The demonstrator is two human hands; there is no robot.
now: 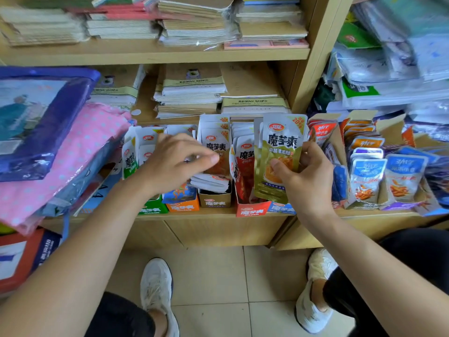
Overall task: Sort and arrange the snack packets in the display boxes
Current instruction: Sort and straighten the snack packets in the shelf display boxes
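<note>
The fingers (308, 152) of the right hand (309, 177) pinch an olive-green snack packet (281, 144), upright over the red display box (252, 210) that holds red packets (243, 173). The left hand (173, 162) is blurred, so I cannot tell its grip. It hides part of the orange box (182, 206).

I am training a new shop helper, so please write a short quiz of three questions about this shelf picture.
1. True or false: the right hand holds a green-gold packet.
2. Which box stands between the orange box and the red box? A) green B) brown C) blue
3. Fill in: the ____ hand is over the packets near the orange box.
Key: 1 true; 2 B, the brown box; 3 the left hand.
</note>
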